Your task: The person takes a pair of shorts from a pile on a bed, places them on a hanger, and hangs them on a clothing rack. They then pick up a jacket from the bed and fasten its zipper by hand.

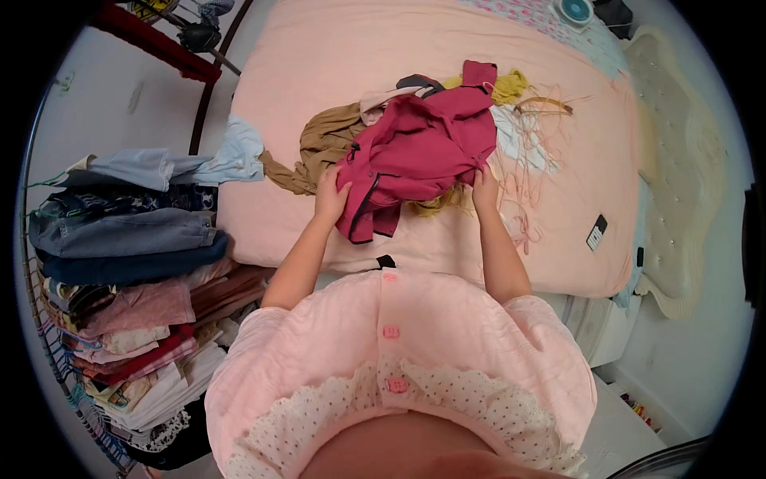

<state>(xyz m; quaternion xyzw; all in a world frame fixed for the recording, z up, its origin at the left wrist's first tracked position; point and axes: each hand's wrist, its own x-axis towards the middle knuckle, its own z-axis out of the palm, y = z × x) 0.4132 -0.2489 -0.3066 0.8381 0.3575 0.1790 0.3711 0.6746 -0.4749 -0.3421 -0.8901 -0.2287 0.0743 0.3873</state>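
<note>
A crumpled magenta woven shirt with dark trim [415, 148] lies bunched on the bed covered by a smooth peach-pink sheet [319, 64], just in front of the person. The left hand [331, 194] clasps the shirt's lower left edge, fingers curled over the cloth, its grip closed on the fabric. The right hand [484, 185] pinches the shirt's right hem, thumb and fingers shut on it. Both forearms reach forward from a quilted pale pink top, elbows bent slightly outward. Behind the shirt sit a soft tan-brown garment in loose folds [323, 144], a mustard-yellow cloth [511, 86] and thin pale straps [527, 160]. A small dark rectangular remote [597, 231] rests near the bed's right edge. To the left, a wire rack holds stacked folded clothes [120, 239].
</note>
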